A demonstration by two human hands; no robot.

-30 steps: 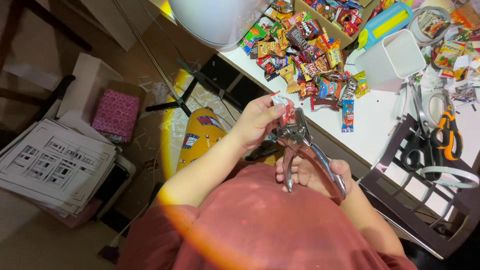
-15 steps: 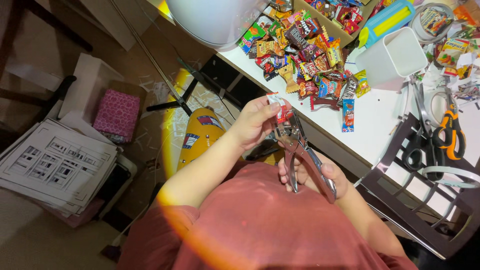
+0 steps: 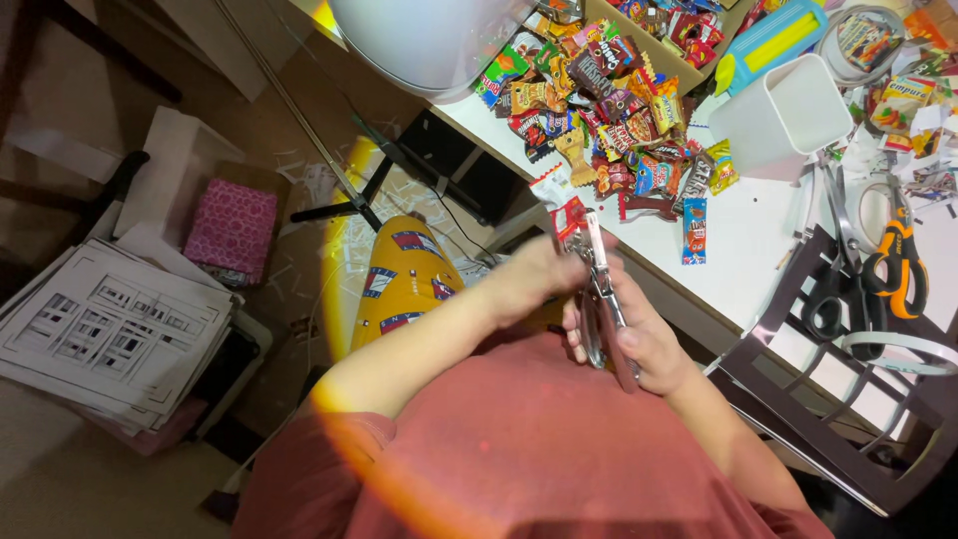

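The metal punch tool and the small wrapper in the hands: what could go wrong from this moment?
1. The left hand pinches the red and white wrapper right beside the head of the metal punch tool, so a fingertip might get nipped.
2. The right hand works the tool in the air at the table edge, so a slipped wrapper would probably fall to the floor.
3. The snack pile lies close and could be knocked.

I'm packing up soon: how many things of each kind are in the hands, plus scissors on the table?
Metal pliers-like tool: 1, in right hand
Red-and-white wrapper: 1, in left hand
Scissors: 2, black-handled and orange-handled
Total: 4
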